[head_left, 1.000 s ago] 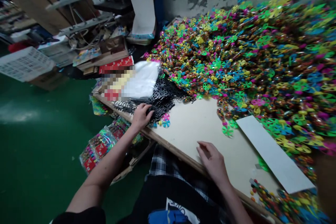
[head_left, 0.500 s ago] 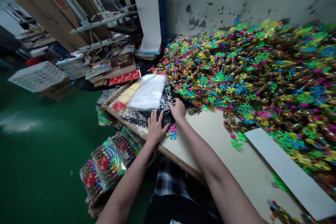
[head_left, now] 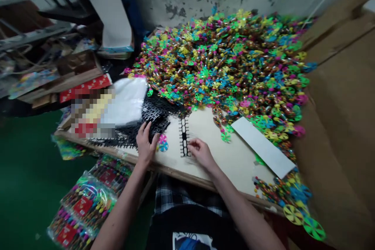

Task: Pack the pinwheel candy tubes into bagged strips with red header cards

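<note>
My left hand (head_left: 145, 143) lies flat with fingers spread on a heap of black plastic strips (head_left: 152, 115) at the left of the board. My right hand (head_left: 200, 151) pinches the near end of a single black strip (head_left: 184, 136) that lies stretched out on the pale wooden board (head_left: 234, 160). A pink and a blue plastic pinwheel (head_left: 162, 143) lie between my two hands. Behind them rises a huge pile of colourful pinwheel toys (head_left: 228, 58).
A white card strip (head_left: 263, 147) lies on the board at the right. A white plastic bag (head_left: 125, 101) rests on the black heap. Packed toy bags (head_left: 84, 203) sit on the green floor. Cardboard (head_left: 342, 105) stands at the right; machinery and boxes are behind left.
My right hand has drawn one black strip out of the heap towards me and laid it on the board. The left hand stays on the heap. The view has swung right.
</note>
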`<state>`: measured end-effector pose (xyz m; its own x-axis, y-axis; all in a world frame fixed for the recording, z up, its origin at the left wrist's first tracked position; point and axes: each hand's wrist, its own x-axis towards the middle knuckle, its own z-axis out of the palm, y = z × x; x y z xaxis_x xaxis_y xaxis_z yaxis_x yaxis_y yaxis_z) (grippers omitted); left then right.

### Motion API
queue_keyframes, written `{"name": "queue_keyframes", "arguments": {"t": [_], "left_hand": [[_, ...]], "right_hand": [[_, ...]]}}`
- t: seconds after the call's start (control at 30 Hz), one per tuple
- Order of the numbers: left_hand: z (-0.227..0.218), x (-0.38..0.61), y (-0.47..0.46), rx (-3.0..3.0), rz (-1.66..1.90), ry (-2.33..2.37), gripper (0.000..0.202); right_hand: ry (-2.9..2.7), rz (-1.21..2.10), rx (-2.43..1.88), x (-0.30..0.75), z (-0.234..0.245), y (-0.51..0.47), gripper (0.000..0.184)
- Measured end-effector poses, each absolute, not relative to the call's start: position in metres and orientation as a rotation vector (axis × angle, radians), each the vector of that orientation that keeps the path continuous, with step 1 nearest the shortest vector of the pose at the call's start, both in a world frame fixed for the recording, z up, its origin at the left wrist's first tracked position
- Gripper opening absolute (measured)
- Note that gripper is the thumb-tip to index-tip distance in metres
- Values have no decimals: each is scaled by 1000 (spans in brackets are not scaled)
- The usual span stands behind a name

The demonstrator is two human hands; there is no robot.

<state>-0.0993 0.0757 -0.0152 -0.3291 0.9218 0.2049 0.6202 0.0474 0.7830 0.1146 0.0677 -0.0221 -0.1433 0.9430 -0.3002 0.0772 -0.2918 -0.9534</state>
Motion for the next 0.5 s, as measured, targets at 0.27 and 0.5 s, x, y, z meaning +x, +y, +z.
{"name": "queue_keyframes", "arguments": {"t": [0.27,0.5], "left_hand": [[4,10,94,611,1054,1192,46],[8,39,101,669,868,1175,34]], "right_hand": [[-1625,1679,-1493,178,-17,12,8],[-2170,275,-1829,241,-15,99,39]]}}
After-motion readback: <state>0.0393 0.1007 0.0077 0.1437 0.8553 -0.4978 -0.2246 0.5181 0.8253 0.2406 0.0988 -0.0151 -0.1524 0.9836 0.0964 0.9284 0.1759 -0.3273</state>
